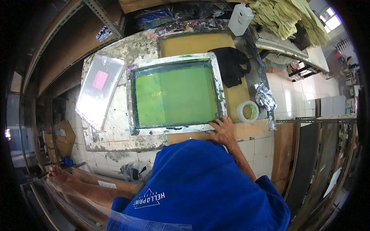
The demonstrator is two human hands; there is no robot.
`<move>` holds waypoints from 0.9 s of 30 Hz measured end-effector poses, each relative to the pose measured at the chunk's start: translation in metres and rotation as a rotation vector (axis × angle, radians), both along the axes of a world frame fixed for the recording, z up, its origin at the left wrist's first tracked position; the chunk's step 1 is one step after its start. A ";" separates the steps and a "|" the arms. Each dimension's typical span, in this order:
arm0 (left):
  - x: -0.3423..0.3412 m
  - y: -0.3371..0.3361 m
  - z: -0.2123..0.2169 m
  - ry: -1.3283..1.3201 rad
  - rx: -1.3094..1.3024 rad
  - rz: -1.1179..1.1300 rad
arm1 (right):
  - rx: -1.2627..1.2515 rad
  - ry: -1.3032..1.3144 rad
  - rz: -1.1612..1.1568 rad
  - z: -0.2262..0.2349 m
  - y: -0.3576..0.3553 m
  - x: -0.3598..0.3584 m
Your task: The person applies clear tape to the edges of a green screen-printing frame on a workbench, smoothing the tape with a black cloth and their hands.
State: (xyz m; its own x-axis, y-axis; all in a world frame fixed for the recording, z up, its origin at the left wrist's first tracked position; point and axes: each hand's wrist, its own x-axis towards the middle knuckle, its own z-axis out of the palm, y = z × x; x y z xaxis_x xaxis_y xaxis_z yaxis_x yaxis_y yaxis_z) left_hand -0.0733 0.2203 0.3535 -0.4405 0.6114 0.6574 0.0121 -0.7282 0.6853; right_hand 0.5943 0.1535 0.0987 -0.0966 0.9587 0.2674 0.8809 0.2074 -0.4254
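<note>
A silk-screen frame (175,129) with green mesh lies on the paint-stained work table (104,144). My right hand (222,131) holds its near right corner, fingers over the rim. Out to the far left stretches my left arm. The left hand (58,174) has curled fingers and appears to grip the end of a clear plastic sheet (150,224), which runs back along the forearm and across my blue shirt. Its exact grip is hard to see. A stack of clear plastic sheets (110,82) with a pink slip (100,80) lies left of the frame.
Right of the frame are a black cloth (232,65), a tape roll (248,111) and crumpled foil-like wrapping (265,97). A white jug (241,19) stands at the back, near yellowish cloths (283,15). Metal shelving (58,46) rises at left; a rack (308,154) stands at right.
</note>
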 end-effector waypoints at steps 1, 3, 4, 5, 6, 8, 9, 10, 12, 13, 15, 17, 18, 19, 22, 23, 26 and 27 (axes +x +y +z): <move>-0.002 -0.001 0.001 -0.010 0.002 -0.004 | 0.003 0.000 -0.029 0.002 0.003 -0.001; -0.003 -0.002 0.000 -0.011 0.015 -0.009 | 0.065 0.026 -0.076 0.006 0.019 0.005; -0.003 -0.001 -0.001 -0.016 0.017 -0.016 | 0.071 0.022 -0.095 0.009 0.025 0.010; -0.002 0.000 -0.001 -0.018 0.023 -0.025 | 0.078 0.017 -0.114 0.012 0.031 0.013; -0.001 0.001 -0.001 -0.019 0.027 -0.030 | 0.085 -0.005 -0.111 0.014 0.036 0.016; 0.001 0.003 -0.002 -0.027 0.037 -0.055 | 0.060 0.023 -0.082 0.028 0.046 0.018; 0.004 0.004 -0.004 -0.025 0.043 -0.064 | 0.049 0.039 -0.066 0.040 0.050 0.018; 0.006 0.005 -0.004 -0.024 0.050 -0.073 | 0.081 0.225 -0.048 0.063 0.055 0.013; 0.010 0.008 -0.007 -0.011 0.053 -0.083 | 0.137 0.598 -0.017 0.133 0.057 -0.006; 0.011 0.011 -0.008 -0.004 0.035 -0.074 | 0.152 0.746 0.097 0.170 0.051 -0.016; 0.016 0.022 -0.011 0.024 -0.007 -0.057 | 0.147 0.946 0.499 0.238 0.050 -0.023; 0.020 0.028 -0.015 0.052 -0.034 -0.044 | 0.383 1.214 0.834 0.269 0.060 -0.049; 0.023 0.038 -0.016 0.058 -0.060 -0.046 | 0.462 1.298 0.851 0.282 0.061 -0.060; 0.025 0.040 -0.018 0.075 -0.074 -0.034 | 0.545 1.383 0.885 0.286 0.063 -0.069; 0.026 0.043 -0.021 0.126 -0.133 0.003 | 0.733 1.394 0.852 0.272 0.064 -0.068; 0.027 0.040 -0.021 0.153 -0.155 0.023 | 0.706 1.393 0.741 0.271 0.063 -0.063; 0.052 0.056 -0.045 0.314 -0.314 0.094 | 0.618 1.340 0.354 0.245 0.056 -0.047; 0.104 0.064 -0.038 0.374 -0.507 0.171 | 0.562 1.323 0.193 0.232 0.057 -0.042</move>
